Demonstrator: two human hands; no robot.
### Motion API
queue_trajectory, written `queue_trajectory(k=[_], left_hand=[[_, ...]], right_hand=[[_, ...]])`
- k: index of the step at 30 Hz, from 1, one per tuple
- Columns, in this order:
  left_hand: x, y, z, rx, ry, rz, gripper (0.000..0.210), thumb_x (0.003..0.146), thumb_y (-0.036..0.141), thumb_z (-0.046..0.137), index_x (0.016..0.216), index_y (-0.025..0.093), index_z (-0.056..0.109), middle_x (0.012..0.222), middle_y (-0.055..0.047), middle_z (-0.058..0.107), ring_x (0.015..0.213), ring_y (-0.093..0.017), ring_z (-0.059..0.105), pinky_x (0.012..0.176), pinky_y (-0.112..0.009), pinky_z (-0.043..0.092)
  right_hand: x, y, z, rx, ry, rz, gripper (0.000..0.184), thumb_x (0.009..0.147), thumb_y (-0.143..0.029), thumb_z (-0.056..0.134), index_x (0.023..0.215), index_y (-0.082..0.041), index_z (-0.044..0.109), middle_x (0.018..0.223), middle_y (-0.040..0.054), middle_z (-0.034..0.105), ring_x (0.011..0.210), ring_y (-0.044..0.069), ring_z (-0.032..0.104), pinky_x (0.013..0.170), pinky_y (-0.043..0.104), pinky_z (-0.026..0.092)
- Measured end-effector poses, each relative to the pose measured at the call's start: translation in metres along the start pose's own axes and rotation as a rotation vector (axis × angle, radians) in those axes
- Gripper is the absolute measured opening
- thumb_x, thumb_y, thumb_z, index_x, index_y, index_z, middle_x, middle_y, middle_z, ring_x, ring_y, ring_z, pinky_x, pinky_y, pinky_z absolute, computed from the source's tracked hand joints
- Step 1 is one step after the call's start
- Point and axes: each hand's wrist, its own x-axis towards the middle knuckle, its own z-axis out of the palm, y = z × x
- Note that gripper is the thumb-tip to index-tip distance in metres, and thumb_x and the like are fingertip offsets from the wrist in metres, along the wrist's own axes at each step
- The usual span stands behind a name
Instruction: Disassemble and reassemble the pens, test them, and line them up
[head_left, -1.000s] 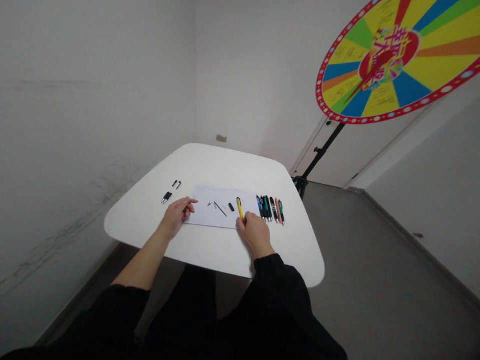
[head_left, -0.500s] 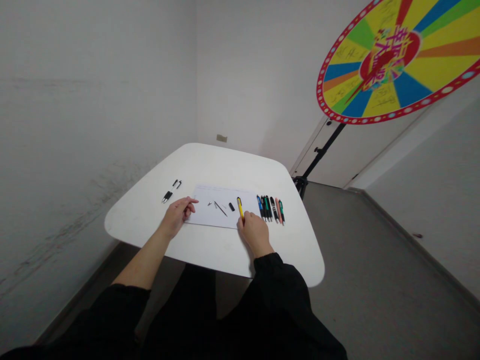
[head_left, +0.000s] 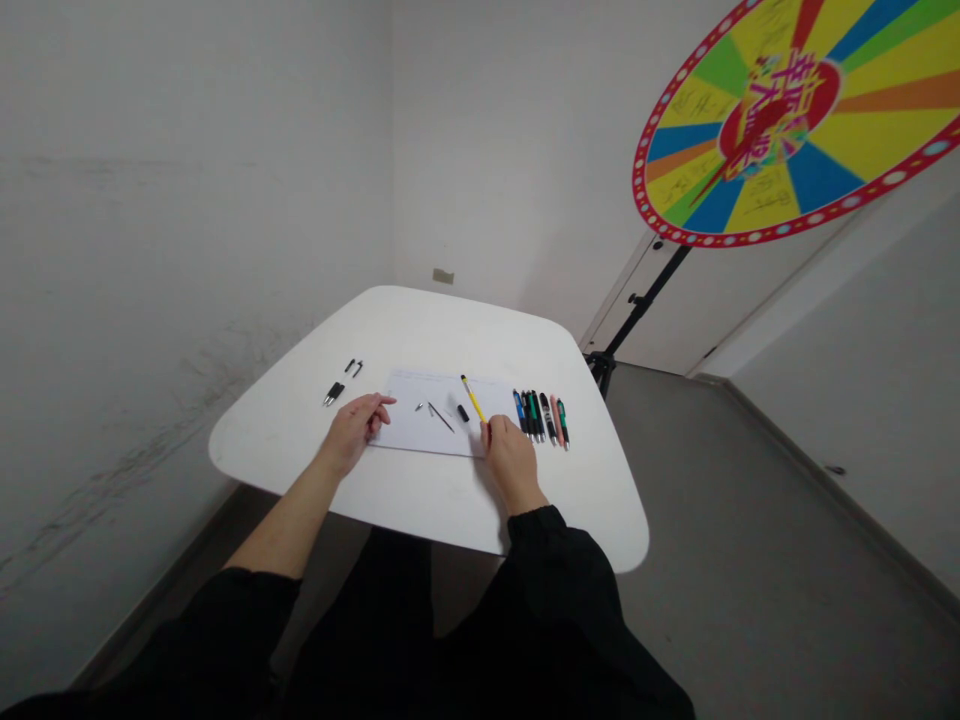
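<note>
My right hand (head_left: 511, 456) grips a yellow pen barrel (head_left: 474, 397), whose dark-tipped end slants up and left over the white paper (head_left: 409, 430). Resting at the paper's left edge, my left hand (head_left: 354, 432) holds nothing; its index finger stretches out and the other fingers curl loosely. Between the hands lie a small metal pen tip (head_left: 419, 407), a thin dark refill (head_left: 442, 417) and a short black grip sleeve (head_left: 463, 413). A thin spring-like piece beside them is too small to make out surely.
Several pens (head_left: 541, 417) lie in a row right of the paper. Two pens with black ends (head_left: 334, 393) lie at the left. The white table (head_left: 457, 330) stands near the walls. A colourful prize wheel (head_left: 795, 120) on a black stand (head_left: 646, 310) rises at the right.
The yellow pen barrel has tilted to the left in my right hand, which has moved slightly. My left hand has stayed in place.
</note>
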Motion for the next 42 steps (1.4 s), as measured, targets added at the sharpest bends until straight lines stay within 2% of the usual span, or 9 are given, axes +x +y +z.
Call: queue_trajectory(k=[4,9,13,18,21,25,32,36,42], left_hand=[[0.000,-0.002,0.001,0.027,-0.006,0.023,0.045,0.076,0.048,0.080,0.109,0.018,0.074,0.082,0.000,0.064,0.052,-0.006,0.042,0.044,-0.020,0.024],[-0.002,-0.003,0.002,0.168,-0.042,0.066,0.061,0.070,0.040,0.086,0.127,0.026,0.070,0.111,-0.004,0.067,0.061,-0.008,0.050,0.048,-0.021,0.037],[-0.002,-0.003,0.000,0.296,-0.130,0.083,0.044,0.070,0.040,0.086,0.110,0.022,0.080,0.099,-0.007,0.071,0.067,-0.013,0.054,0.052,-0.023,0.039],[-0.002,-0.006,-0.001,0.299,-0.179,0.024,0.034,0.070,0.040,0.087,0.097,0.020,0.082,0.078,-0.005,0.068,0.059,-0.013,0.051,0.049,-0.024,0.035],[-0.001,-0.008,-0.002,0.282,-0.200,-0.017,0.031,0.071,0.040,0.087,0.093,0.019,0.082,0.073,-0.005,0.069,0.059,-0.014,0.056,0.052,-0.025,0.040],[0.000,-0.007,-0.003,0.259,-0.143,0.014,0.030,0.070,0.039,0.088,0.090,0.019,0.082,0.082,-0.009,0.075,0.074,-0.019,0.068,0.067,-0.029,0.052],[0.003,-0.012,-0.006,0.090,-0.024,-0.013,0.037,0.067,0.041,0.092,0.092,0.017,0.080,0.088,-0.009,0.078,0.086,-0.020,0.074,0.081,-0.031,0.058],[0.005,-0.014,-0.006,0.048,0.001,-0.027,0.042,0.063,0.042,0.094,0.093,0.016,0.079,0.087,-0.009,0.078,0.084,-0.019,0.074,0.082,-0.031,0.059],[0.005,-0.012,-0.003,0.051,0.018,-0.038,0.048,0.058,0.047,0.096,0.090,0.016,0.078,0.088,-0.008,0.079,0.085,-0.022,0.075,0.088,-0.037,0.060]], right_hand=[[0.002,-0.003,-0.004,0.021,-0.027,-0.153,0.031,0.112,-0.031,0.037,0.101,-0.016,0.063,0.099,0.0086,0.068,0.082,0.020,0.058,0.070,0.033,0.030],[0.002,-0.007,-0.007,0.046,-0.051,-0.261,0.029,0.112,-0.029,0.041,0.103,-0.017,0.065,0.102,0.0086,0.069,0.087,0.020,0.059,0.075,0.032,0.032],[0.000,-0.009,-0.007,0.062,-0.050,-0.330,0.026,0.111,-0.029,0.044,0.102,-0.018,0.066,0.101,0.0079,0.070,0.086,0.020,0.059,0.076,0.032,0.032],[-0.001,-0.012,-0.007,0.069,-0.049,-0.379,0.027,0.110,-0.030,0.045,0.102,-0.019,0.067,0.100,0.0084,0.071,0.086,0.020,0.059,0.077,0.031,0.033],[-0.001,-0.013,-0.006,0.089,-0.058,-0.386,0.029,0.111,-0.032,0.044,0.103,-0.019,0.068,0.101,0.0092,0.071,0.088,0.021,0.060,0.078,0.031,0.035],[-0.001,-0.011,-0.006,0.153,-0.035,-0.373,0.032,0.111,-0.037,0.043,0.115,-0.019,0.069,0.110,0.0117,0.071,0.100,0.023,0.060,0.086,0.032,0.040],[-0.002,-0.009,-0.002,0.176,0.049,-0.217,0.040,0.108,-0.034,0.044,0.140,-0.019,0.063,0.138,0.0140,0.063,0.121,0.028,0.050,0.104,0.039,0.041],[-0.004,-0.009,0.006,0.122,0.010,-0.162,0.040,0.106,-0.038,0.051,0.143,-0.028,0.061,0.149,0.0101,0.057,0.129,0.032,0.045,0.102,0.043,0.043],[-0.005,-0.009,0.011,0.108,0.002,-0.184,0.033,0.105,-0.037,0.053,0.134,-0.030,0.065,0.143,0.0077,0.062,0.132,0.034,0.043,0.100,0.046,0.043]])
